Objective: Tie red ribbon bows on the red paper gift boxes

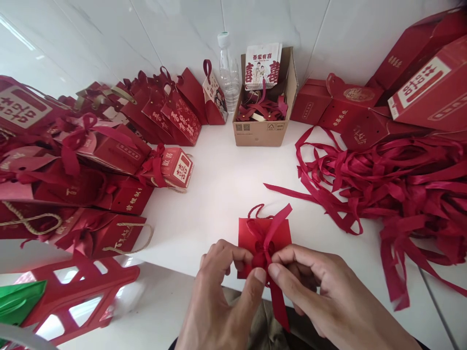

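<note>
Fingers of the left hand (226, 291) and right hand (321, 284) are closing narrowly on a dark-red satin ribbon (279, 224), apparently near its knot, which fingertips are partly hiding. The bright-red square paper packet (245, 233) is sitting beneath, at the white table's (219, 194) near edge, left of a tangled crimson ribbon pile (365, 170).

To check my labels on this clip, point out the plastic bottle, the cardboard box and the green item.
Plastic bottle (228, 73): head view, on its clear body.
Cardboard box (260, 139): head view, on its front wall.
Green item (22, 300): head view, on its upper surface.
</note>
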`<state>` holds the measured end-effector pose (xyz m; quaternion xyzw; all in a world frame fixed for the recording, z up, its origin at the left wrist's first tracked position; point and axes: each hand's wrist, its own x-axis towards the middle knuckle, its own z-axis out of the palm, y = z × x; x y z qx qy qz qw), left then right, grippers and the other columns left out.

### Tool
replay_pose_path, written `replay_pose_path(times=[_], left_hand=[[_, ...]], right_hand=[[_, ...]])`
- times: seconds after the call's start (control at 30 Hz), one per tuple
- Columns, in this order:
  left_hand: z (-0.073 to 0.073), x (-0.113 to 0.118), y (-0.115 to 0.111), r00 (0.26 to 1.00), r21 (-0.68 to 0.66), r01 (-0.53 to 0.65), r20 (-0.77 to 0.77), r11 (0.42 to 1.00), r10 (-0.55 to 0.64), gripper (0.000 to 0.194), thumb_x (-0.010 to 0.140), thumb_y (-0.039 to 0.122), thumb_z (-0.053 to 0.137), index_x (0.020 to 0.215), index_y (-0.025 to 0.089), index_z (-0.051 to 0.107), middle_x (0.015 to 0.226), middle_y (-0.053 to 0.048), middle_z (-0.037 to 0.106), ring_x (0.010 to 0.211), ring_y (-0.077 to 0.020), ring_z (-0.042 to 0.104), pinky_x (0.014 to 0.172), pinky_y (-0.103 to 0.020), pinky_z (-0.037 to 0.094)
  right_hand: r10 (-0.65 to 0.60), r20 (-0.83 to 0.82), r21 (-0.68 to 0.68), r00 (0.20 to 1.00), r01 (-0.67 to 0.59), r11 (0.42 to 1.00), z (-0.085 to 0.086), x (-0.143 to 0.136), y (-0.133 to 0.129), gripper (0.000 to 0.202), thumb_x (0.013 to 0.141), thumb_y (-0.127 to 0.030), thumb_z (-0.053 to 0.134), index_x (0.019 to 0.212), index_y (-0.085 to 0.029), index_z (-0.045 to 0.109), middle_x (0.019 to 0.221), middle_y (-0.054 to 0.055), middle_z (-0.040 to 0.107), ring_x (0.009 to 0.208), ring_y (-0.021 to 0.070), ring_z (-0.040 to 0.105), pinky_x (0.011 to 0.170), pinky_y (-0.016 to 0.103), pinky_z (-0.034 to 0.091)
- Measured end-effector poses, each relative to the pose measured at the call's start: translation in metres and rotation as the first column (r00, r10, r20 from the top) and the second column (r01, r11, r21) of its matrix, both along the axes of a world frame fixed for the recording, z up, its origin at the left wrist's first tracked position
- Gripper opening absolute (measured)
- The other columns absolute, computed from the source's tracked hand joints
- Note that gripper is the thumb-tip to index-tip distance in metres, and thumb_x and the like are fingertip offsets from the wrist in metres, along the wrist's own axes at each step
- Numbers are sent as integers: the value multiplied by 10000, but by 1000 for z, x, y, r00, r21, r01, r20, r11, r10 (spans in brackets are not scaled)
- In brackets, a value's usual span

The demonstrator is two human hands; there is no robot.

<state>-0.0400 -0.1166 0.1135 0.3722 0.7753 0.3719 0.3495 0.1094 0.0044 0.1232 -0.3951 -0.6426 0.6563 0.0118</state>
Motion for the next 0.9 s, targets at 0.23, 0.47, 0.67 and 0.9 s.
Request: replay_pose_path(times=[0.23,0.47,0.67,0.9], left_hand=[[-2,0,3,999,-28,-16,27,999,17,382,1051,519,495,799,243,577,777,-17,576,788,-221,533,772,-369,451],[2,8,4,997,49,-66,-28,997,67,186,935,433,692,874,268,632,832,2,626,819,-220,538,782,-361,425],[-2,13,7,997,125,-73,-6,989,74,274,1006,332,586,753,252,654,767,5,632,769,-199,548,776,-359,404],[-3,9,6,996,157,53,-84,986,-40,170,1013,331,612,866,280,680,816,26,654,786,-195,579,787,-362,423]], right_hand=[[-36,3,53,999,35,998,-1,3,-2,366,948,-559,599,758,-247,621,585,-60,449,533,130,386,461,230,319],[-71,77,373,995,37,927,-13,10,-9,275,989,-544,554,896,-298,637,614,-68,649,523,148,579,492,245,434],[3,129,491,992,-66,869,-12,8,-6,204,992,-362,535,807,-295,590,569,-94,610,481,122,559,475,230,425],[66,85,617,994,-104,780,-21,11,-7,104,950,-300,611,846,-299,616,549,-108,617,436,114,575,431,206,424]])
